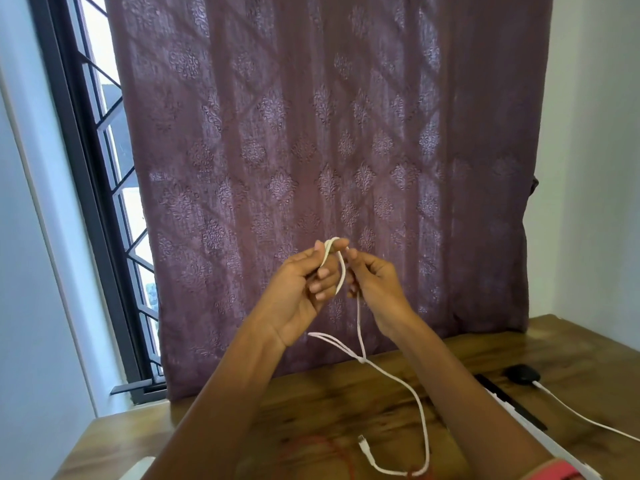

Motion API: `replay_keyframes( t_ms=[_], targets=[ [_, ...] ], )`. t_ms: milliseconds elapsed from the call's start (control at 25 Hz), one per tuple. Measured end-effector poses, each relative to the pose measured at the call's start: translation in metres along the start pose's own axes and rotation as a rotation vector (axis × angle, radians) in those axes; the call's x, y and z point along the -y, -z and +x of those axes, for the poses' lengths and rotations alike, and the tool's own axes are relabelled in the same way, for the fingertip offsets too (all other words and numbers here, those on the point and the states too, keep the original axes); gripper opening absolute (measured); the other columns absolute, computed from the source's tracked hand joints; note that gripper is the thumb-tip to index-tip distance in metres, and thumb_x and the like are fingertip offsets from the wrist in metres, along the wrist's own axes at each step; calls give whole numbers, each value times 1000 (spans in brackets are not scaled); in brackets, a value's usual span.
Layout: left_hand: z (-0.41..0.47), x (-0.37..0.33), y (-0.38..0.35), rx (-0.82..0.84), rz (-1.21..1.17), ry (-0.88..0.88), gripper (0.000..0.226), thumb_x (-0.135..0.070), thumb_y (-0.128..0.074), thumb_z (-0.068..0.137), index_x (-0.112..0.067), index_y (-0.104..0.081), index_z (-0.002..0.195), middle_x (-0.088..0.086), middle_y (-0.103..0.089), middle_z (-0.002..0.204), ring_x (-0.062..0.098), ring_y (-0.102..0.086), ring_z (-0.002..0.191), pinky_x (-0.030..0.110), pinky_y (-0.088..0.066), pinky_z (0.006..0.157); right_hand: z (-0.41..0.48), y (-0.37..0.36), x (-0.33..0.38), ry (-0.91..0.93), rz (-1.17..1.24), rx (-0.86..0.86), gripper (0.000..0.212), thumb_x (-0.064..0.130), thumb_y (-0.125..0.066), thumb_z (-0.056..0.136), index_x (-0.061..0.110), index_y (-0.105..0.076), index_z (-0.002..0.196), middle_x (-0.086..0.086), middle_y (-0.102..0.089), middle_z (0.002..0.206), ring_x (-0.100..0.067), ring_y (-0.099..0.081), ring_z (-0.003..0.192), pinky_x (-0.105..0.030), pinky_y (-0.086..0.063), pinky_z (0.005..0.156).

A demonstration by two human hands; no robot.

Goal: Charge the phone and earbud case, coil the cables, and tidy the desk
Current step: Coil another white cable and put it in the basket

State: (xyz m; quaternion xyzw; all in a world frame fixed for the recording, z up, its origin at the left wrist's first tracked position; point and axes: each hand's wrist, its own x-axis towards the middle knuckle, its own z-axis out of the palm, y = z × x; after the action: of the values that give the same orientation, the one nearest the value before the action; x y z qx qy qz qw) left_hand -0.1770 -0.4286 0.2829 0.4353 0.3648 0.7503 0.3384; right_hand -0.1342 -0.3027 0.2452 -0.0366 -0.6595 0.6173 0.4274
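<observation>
Wooden counter [311,403] fills the lower part of the view. Behind it hangs a mauve curtain [311,133] with a pale ornament pattern, and it covers most of the wall. At the left of the curtain a dark window frame [88,174] with a diagonal grille is seen.

Both forearms reach forward over the counter and hide a large part of its middle. The left hand [304,289] and the right hand [374,282] are raised in front of the curtain, close together. The left hand has its fingers curled, and a loop of the white cable [420,410] goes over its forefinger. The right hand pinches the same cable just beside this loop.

From the hands the cable hangs down, crosses itself in a small knot above the counter edge, and curves down to the counter. Its connector [362,439] lies there, between the forearms. A red cable [332,448] lies near it, partly blurred.

At the right, well apart from the hands, a black earbud case [521,374] rests on the counter. I cannot tell what is inside it. A second white cable [581,415] runs from the case to the right edge. Beside the right forearm lies a long white thing with a black strip [512,403]; what it is, I cannot tell.
</observation>
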Motion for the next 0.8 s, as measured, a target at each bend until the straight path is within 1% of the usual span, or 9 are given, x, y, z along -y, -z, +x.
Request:
replay_keyframes(
  t_ms=[160, 240, 320, 400, 440, 560, 640, 720, 800],
  targets=[
    [4, -6, 4, -47, -35, -96, 30, -17, -33, 98, -5, -56, 114, -6, -56, 58, 2, -45, 45, 12, -43, 48, -15, -9, -20, -171, -104, -42, 30, 35, -43, 95, 12, -56, 80, 4, -40, 51, -1, -34, 38, -19, -33, 42],
    [5, -7, 9, -81, -22, -138, 29, -14, -34, 98, -5, -54, 116, -5, -67, 67, 2, -56, 53, 13, -50, 57, -24, -11, -30, -146, -269, -43, 31, 38, -43, 94, 11, -49, 79, 3, -41, 54, -4, -39, 43, -25, -35, 47],
    [5, -7, 14, -121, 23, -181, 29, -12, -32, 98, -6, -50, 121, -2, -72, 79, 4, -65, 64, 14, -54, 66, -34, -11, -36, -33, -519, -7, 33, 38, -40, 95, 12, -50, 78, 3, -45, 56, -14, -45, 53, -36, -38, 55],
    [6, -3, 20, -169, 103, -222, 33, -12, -32, 99, -9, -42, 130, 0, -70, 96, 7, -69, 80, 15, -54, 76, -47, -9, -39, 62, -754, 57, 29, 37, -40, 96, 17, -50, 77, 5, -47, 55, -11, -48, 55, -30, -38, 55],
    [6, 0, 23, -193, 189, -242, 36, -13, -33, 99, -11, -37, 134, -1, -67, 105, 7, -68, 88, 16, -53, 81, -53, -10, -39, 131, -832, 70, 26, 36, -41, 96, 21, -50, 76, 6, -46, 54, -7, -47, 53, -21, -34, 51],
    [6, 11, 35, -224, 591, -286, 43, -14, -35, 98, -12, -29, 141, -4, -53, 130, 5, -57, 112, 14, -45, 94, -63, -12, -38, 412, -977, -79, 20, 33, -44, 93, 24, -59, 83, 9, -52, 63, -6, -46, 57, -12, -26, 51],
    [6, 18, 43, -198, 855, -317, 39, -12, -36, 98, -7, -36, 137, -4, -44, 139, 8, -48, 124, 4, -39, 91, -58, -10, -36, 551, -1005, -184, 20, 31, -47, 89, 24, -66, 90, 9, -54, 66, -6, -45, 62, -13, -29, 53],
    [5, 23, 48, -155, 1022, -326, 32, -10, -37, 98, -4, -45, 129, -6, -43, 139, 5, -48, 124, 2, -38, 87, -52, -5, -31, 644, -1003, -202, 18, 27, -53, 87, 23, -69, 94, 8, -52, 68, -6, -46, 63, -14, -33, 53],
    [2, 26, 49, -106, 1107, -306, 32, -11, -37, 98, -6, -45, 129, -8, -53, 128, -5, -57, 104, 5, -42, 81, -48, 3, -23, 727, -995, -163, 17, 24, -57, 86, 24, -71, 96, 5, -51, 68, -5, -45, 61, -14, -33, 51]
  ],
)
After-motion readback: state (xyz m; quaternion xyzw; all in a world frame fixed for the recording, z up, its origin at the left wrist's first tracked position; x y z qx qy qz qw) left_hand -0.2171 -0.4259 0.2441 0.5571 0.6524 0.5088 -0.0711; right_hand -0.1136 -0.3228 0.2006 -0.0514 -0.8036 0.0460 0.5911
